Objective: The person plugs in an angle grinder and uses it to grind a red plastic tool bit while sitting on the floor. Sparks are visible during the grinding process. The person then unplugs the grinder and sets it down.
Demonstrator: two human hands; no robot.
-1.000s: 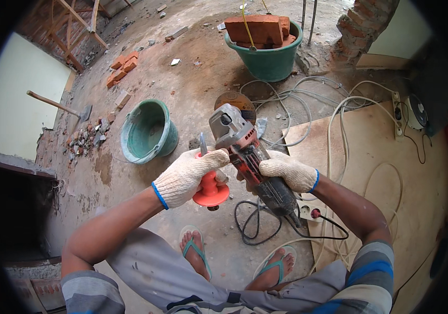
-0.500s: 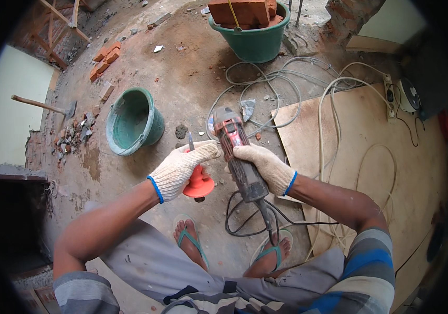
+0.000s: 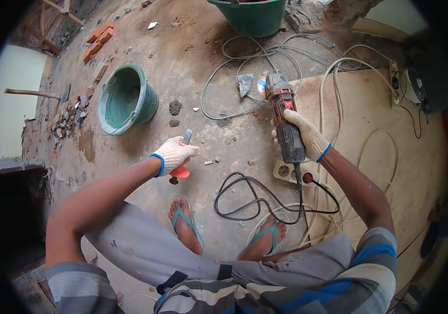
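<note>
My left hand [image 3: 175, 155], in a white knit glove with a blue cuff, is closed around a chisel [image 3: 187, 136] with an orange hand guard [image 3: 180, 171]. The flat metal tip sticks up past the thumb; the butt end shows below the guard. My right hand [image 3: 306, 133], gloved alike, grips the body of a dark red and black angle grinder [image 3: 289, 137] from its right side. The grinder's head points away from me, with part of a disc [image 3: 262, 85] showing at its left. Its black cord [image 3: 253, 198] loops down to a white power strip [image 3: 283, 171] holding a red plug.
A green bucket [image 3: 142, 102] lies tilted at the left; another green tub [image 3: 252, 20] stands at the far edge. Pale cables [image 3: 206, 94] coil across the floor. A plywood sheet [image 3: 360, 136] covers the right side. Bricks [image 3: 98, 41], rubble [image 3: 69, 118] and a long-handled tool [image 3: 32, 92] are farther left.
My right hand has carried the angle grinder to the right and farther away, uncovering the power strip. The left hand with the chisel has shifted left, so the two tools are farther apart.
</note>
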